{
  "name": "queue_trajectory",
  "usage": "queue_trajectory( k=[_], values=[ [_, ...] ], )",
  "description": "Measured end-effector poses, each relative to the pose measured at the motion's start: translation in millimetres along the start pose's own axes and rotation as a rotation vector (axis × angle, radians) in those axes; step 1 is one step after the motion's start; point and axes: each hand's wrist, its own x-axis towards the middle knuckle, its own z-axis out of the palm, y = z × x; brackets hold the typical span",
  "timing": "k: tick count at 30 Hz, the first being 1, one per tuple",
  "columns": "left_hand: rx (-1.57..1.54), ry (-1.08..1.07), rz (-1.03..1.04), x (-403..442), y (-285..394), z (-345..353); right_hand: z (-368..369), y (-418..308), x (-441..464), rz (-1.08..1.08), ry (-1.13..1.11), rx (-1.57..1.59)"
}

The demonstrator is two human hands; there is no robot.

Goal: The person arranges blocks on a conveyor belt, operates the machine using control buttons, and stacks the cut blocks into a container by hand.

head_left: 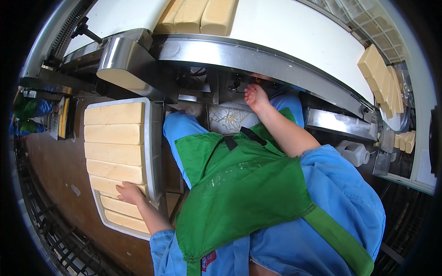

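My left hand (131, 193) is closed over the right end of a pale yellow cheese block (108, 184). This block lies in a row with several like it in a white plastic crate (153, 152) to my left, and it sits slightly askew. My right hand (256, 97) is raised in front of my lap, just below the steel front edge (258, 57) of the conveyor. Its fingers are curled in, with nothing visible in them. Dark knobs or fittings (236, 85) are close to its fingertips, in the shade under the edge.
Cheese blocks (195, 16) lie side by side on the white belt (294, 32). More blocks (380, 80) lean at the far right. A rounded steel housing (122, 64) juts out above the crate. Pale shreds (230, 118) litter a metal tray between my knees. A white jug (353, 152) stands at right.
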Motion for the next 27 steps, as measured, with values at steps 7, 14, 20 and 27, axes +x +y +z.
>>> queue_trajectory(
  k=[7, 14, 20, 27],
  values=[
    [-0.014, 0.001, -0.011, 0.2, -0.3, 1.9, 36.7, 17.6, 19.1, -0.009, -0.05, -0.15],
    [-0.008, -0.015, -0.024, -2.5, 5.8, -3.0, 42.9, 20.2, 26.0, -0.024, -0.036, -0.091],
    [-0.012, -0.009, -0.023, 0.1, 2.3, 0.4, 41.9, 20.6, 25.4, -0.023, -0.028, -0.064],
    [-0.067, 0.016, -0.005, 5.4, -6.6, 5.5, 41.2, 21.7, 28.6, -0.032, -0.017, -0.054]
  ],
)
